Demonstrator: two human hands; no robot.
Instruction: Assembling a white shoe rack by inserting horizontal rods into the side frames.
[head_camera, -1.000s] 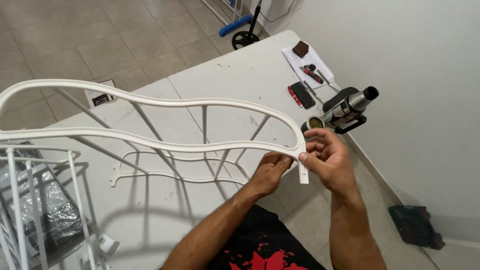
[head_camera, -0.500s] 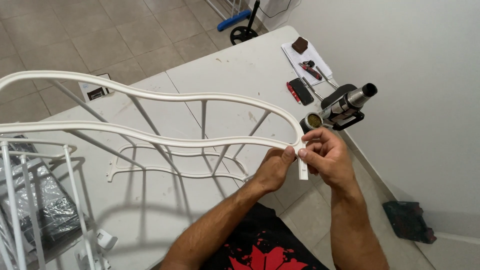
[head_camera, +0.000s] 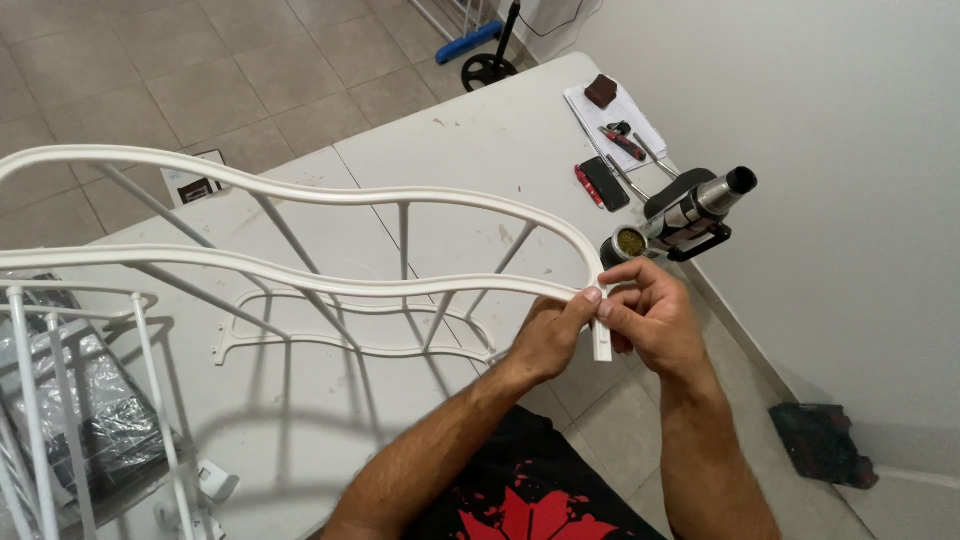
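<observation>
White frame (head_camera: 330, 285) end between both hands' fingers (head_camera: 590, 297)

- A white wavy metal frame (head_camera: 300, 285) is seen, plain and without pattern.
- A white table (head_camera: 480, 150) is marked by small brownish specks.
- A second white wavy piece (head_camera: 350, 350) is laid flat on it.
- A white wire rack (head_camera: 60, 400) is shown over crinkled grey plastic.
- A silver and black tool (head_camera: 690, 215) is capped in dull green.
- A red-edged black phone (head_camera: 603, 183) is seen.
- A brown block (head_camera: 601, 90) is set on white paper.
- The floor tiles (head_camera: 200, 80) are beige.
- Black shorts (head_camera: 520, 500) are printed in red.
</observation>
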